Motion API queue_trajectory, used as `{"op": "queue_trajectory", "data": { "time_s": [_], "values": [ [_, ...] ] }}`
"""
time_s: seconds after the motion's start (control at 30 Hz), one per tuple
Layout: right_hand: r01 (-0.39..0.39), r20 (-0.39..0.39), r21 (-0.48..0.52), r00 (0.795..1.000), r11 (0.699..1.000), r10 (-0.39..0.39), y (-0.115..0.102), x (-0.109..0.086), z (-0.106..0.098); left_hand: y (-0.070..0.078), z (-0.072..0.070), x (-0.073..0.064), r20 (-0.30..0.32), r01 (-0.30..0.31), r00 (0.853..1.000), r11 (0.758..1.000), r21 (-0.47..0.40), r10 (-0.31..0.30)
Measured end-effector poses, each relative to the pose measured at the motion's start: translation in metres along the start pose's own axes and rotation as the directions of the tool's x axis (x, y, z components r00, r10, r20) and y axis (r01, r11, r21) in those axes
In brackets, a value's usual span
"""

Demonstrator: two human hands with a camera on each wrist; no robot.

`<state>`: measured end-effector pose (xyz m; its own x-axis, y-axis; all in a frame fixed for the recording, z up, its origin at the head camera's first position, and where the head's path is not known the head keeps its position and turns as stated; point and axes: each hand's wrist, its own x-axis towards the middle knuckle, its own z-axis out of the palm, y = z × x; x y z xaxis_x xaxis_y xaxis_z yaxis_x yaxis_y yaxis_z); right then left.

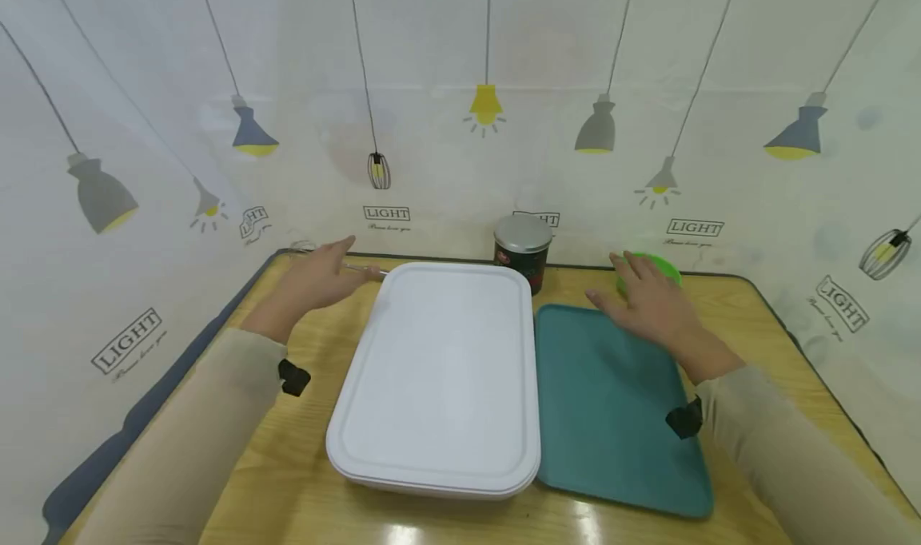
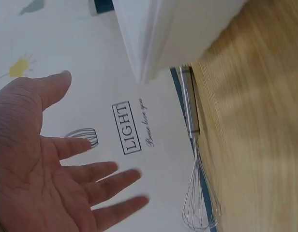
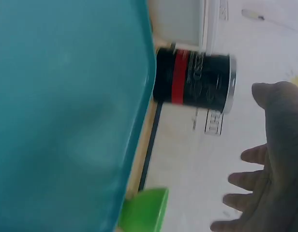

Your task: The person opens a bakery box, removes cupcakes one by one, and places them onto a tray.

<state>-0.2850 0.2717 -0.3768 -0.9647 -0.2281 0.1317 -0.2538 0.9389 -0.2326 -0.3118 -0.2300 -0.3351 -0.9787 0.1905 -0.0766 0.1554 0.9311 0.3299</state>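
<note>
My left hand (image 1: 324, 277) hovers left of a white lidded plastic box (image 1: 439, 369), its fingers spread and holding nothing. A metal whisk (image 2: 189, 104) lies on the table beyond that hand, along the back edge; in the head view it is mostly hidden. My right hand (image 1: 651, 305), also with fingers extended and nothing in it, is over the far right part of a teal tray (image 1: 612, 417). Just behind its fingers sits a bright green bowl (image 1: 667, 268), partly covered by the hand in the head view.
A dark can with a silver lid (image 1: 524, 237) stands at the back, behind the box's far right corner. Box and tray lie side by side on the wooden table (image 1: 288, 465). A white curtain printed with lamps (image 1: 432, 113) closes off the back and sides.
</note>
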Motion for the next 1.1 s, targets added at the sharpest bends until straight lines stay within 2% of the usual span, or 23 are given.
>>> {"op": "queue_trajectory", "data": {
  "time_s": [0.13, 0.23, 0.3, 0.4, 0.53, 0.63, 0.87, 1.1],
  "values": [
    [0.039, 0.042, 0.191, 0.998, 0.981, -0.048, -0.019, -0.006, 0.006, 0.002, 0.009, -0.010, 0.020, -0.039, 0.999, 0.993, -0.114, 0.042],
    [0.007, 0.102, 0.320, 0.994, 0.947, -0.042, -0.032, -0.011, 0.013, 0.004, 0.017, -0.017, 0.058, -0.039, 0.997, 0.976, -0.215, 0.052],
    [-0.030, 0.154, 0.391, 0.988, 0.920, -0.034, -0.041, -0.015, 0.018, 0.006, 0.022, -0.021, 0.110, -0.009, 0.993, 0.958, -0.288, 0.042],
    [-0.084, 0.235, 0.518, 0.971, 0.852, -0.047, -0.055, -0.020, 0.025, 0.008, 0.029, -0.028, 0.179, 0.051, 0.984, 0.936, -0.348, 0.013],
    [-0.191, 0.332, 0.639, 0.942, 0.745, -0.044, -0.070, -0.025, 0.032, 0.012, 0.037, -0.036, 0.217, 0.082, 0.976, 0.917, -0.390, 0.005],
    [-0.238, 0.364, 0.665, 0.931, 0.708, -0.028, -0.077, -0.025, 0.037, 0.014, 0.042, -0.039, 0.225, 0.094, 0.974, 0.906, -0.412, 0.001],
    [-0.290, 0.378, 0.692, 0.926, 0.661, 0.010, -0.085, -0.025, 0.043, 0.015, 0.043, -0.042, 0.230, 0.109, 0.973, 0.908, -0.404, -0.014],
    [-0.290, 0.368, 0.677, 0.929, 0.676, 0.031, -0.091, -0.026, 0.041, 0.019, 0.041, -0.045, 0.215, 0.098, 0.977, 0.915, -0.393, -0.012]
  ]
}}
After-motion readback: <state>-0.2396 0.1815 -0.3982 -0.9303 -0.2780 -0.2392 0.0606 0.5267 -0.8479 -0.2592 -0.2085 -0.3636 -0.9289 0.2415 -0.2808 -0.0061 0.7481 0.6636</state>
